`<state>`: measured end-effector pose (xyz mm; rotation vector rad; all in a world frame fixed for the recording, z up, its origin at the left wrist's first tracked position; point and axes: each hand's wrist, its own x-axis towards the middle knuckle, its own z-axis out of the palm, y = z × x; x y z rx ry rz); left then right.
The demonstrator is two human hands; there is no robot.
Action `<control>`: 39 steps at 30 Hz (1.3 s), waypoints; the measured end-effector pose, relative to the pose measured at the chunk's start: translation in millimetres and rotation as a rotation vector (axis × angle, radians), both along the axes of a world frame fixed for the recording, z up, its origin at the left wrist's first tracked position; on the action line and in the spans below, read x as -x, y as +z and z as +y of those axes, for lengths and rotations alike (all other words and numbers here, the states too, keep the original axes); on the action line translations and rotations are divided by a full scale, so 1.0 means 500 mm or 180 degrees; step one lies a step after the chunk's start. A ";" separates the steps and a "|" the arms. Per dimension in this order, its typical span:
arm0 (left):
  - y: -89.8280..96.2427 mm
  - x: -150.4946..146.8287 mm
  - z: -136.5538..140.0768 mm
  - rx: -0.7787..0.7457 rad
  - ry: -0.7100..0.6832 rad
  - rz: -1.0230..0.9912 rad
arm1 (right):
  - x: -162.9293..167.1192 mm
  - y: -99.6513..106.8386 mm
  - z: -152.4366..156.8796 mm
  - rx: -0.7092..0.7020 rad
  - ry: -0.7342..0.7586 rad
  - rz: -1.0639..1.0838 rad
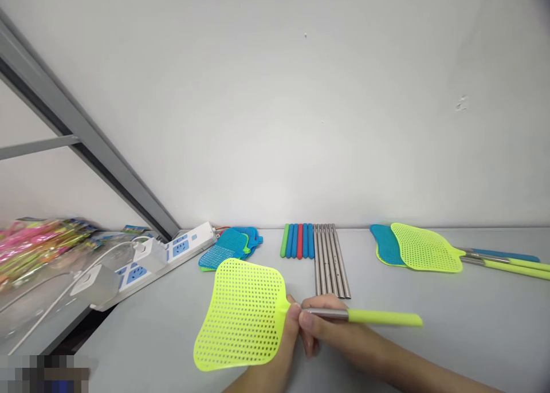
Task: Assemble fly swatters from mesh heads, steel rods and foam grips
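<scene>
A yellow-green fly swatter head (243, 313), a mesh paddle, tilts over the table in front of me. My left hand (291, 327) pinches its narrow neck between thumb and fingers. Close beside it, my right hand (329, 324) is closed on a metal rod (330, 313) whose right end carries a yellow-green grip sleeve (384, 317). Head and rod line up where the fingertips meet; the joint itself is hidden by the fingers, so I cannot tell whether they are connected.
Blue and green swatter heads (227, 247), coloured grip sleeves (299, 241) and metal rods (329, 261) lie by the wall. Assembled fly swatters (425, 247) are stacked right. Left are a power strip (189, 241) with chargers, cables, bagged goods (38, 244) and a metal frame (86, 118).
</scene>
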<state>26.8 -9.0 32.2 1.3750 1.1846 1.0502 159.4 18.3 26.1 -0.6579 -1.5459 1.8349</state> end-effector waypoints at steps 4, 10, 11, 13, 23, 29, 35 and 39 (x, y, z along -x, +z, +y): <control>-0.015 0.000 -0.007 0.0165 -0.0237 -0.0298 | 0.003 -0.004 -0.010 0.0034 0.0053 -0.0028; -0.027 -0.007 -0.010 0.0292 -0.0237 -0.0670 | 0.005 -0.003 -0.016 0.0300 -0.0094 0.0202; -0.025 -0.008 -0.011 0.0375 -0.0245 -0.0649 | 0.006 -0.003 -0.017 0.0361 -0.0130 0.0222; -0.021 -0.013 -0.013 0.0479 -0.0225 -0.0536 | 0.007 -0.008 -0.020 0.0489 -0.0246 0.0253; -0.042 -0.044 -0.023 0.0784 0.0366 -0.0458 | 0.016 -0.044 -0.022 0.0905 -0.0777 0.0413; -0.045 -0.042 -0.024 0.0874 0.0461 -0.0708 | 0.017 -0.045 -0.023 0.0863 -0.0844 0.0306; -0.028 -0.049 -0.020 0.0922 0.0586 -0.0596 | 0.016 -0.048 -0.019 0.0849 -0.0903 0.0294; -0.022 -0.051 -0.016 0.1097 0.0587 -0.0624 | 0.018 -0.045 -0.017 0.0933 -0.0810 0.0378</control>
